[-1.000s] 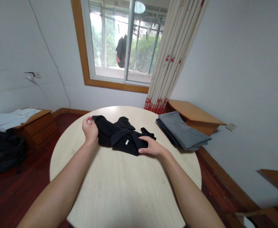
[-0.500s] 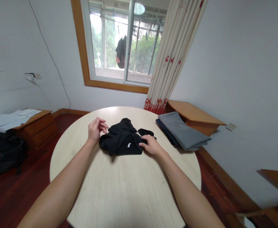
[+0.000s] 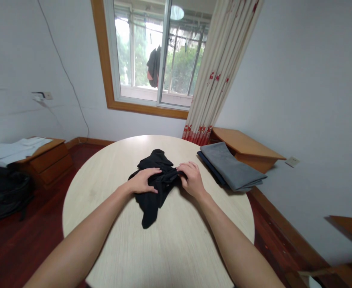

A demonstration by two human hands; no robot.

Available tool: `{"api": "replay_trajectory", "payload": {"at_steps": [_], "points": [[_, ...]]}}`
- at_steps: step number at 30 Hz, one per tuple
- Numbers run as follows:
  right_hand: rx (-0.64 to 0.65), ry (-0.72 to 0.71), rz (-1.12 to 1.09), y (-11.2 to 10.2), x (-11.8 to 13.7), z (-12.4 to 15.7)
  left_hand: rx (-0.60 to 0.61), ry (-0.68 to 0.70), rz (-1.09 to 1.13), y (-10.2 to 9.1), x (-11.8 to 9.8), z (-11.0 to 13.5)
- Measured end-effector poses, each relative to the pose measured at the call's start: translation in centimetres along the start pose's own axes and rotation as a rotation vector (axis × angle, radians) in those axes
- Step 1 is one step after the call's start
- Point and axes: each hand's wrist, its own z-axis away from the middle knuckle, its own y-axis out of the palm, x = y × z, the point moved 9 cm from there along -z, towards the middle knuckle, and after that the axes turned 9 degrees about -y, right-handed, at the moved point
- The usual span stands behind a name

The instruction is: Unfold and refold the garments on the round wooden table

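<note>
A crumpled black garment (image 3: 154, 160) lies bunched on the round, pale wood table (image 3: 163, 248); its exact kind does not show. One narrow end of it points toward me. My left hand (image 3: 144, 181) rests on the garment's left side, thumb and fingers apart, pressing on the cloth. At the right side, my right hand (image 3: 191, 178) is closed on a gathered part of the same cloth, its fingers bent over it. The white label is no longer plainly visible among the folds.
Folded grey cloth (image 3: 232, 166) lies over dark blue cloth at the table's right edge. Behind it stands a wooden desk (image 3: 244, 142). A low cabinet (image 3: 48, 160) with papers and a black backpack (image 3: 6, 192) are at left. A curtain (image 3: 220, 72) hangs beside the window.
My left hand has come down from beside the garment onto it. My right hand has gathered up the right side of the cloth, and a narrow end now extends toward me.
</note>
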Motion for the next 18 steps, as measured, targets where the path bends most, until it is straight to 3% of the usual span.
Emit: {"api": "replay_trajectory", "payload": {"at_steps": [5, 11, 14, 18], "points": [[-0.155, 0.000, -0.072, -1.7, 1.2, 0.0, 0.031, -0.003, -0.003, 0.0, -0.9, 0.3], [-0.472, 0.187, -0.039, -4.8, -1.8, 1.7, -0.132, -0.178, -0.047, -1.4, 2.0, 0.2], [-0.471, 0.272, -0.059, -4.6, -2.9, 2.0, -0.144, -0.231, -0.123, -0.9, 2.9, -0.2], [-0.384, 0.265, -0.167, -3.3, -2.1, 1.3, -0.115, -0.322, -0.239, 0.4, 3.1, -0.6]]}}
